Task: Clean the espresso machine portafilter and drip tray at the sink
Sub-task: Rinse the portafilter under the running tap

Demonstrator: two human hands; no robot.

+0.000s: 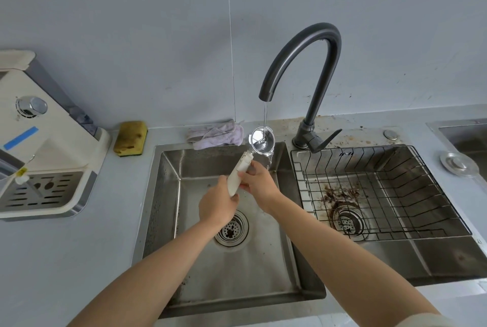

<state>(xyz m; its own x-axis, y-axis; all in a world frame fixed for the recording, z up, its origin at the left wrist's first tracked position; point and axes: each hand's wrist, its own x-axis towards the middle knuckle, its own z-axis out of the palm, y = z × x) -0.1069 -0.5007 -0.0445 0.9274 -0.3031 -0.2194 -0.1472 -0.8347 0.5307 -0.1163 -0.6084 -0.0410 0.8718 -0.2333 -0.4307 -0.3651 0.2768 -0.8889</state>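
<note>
Over the left sink basin (pixel 200 268) I hold the portafilter (pixel 262 139) by its white handle, its shiny metal basket tilted up under the dark faucet (pixel 303 63). A thin stream of water runs into the basket and spills off its rim. My left hand (pixel 218 202) grips the lower end of the handle. Higher up, near the basket, my right hand (pixel 259 181) is closed around the same handle. The cream espresso machine (pixel 39 142) stands at the left on the counter, with its slotted drip tray (pixel 42 189) in place at its base.
A yellow sponge (pixel 130 138) and a crumpled pale cloth (pixel 216 134) lie behind the left basin. The right basin holds a black wire rack (pixel 382 189) over coffee grounds around its drain. A metal drain cover (pixel 458 163) lies on the counter at the far right.
</note>
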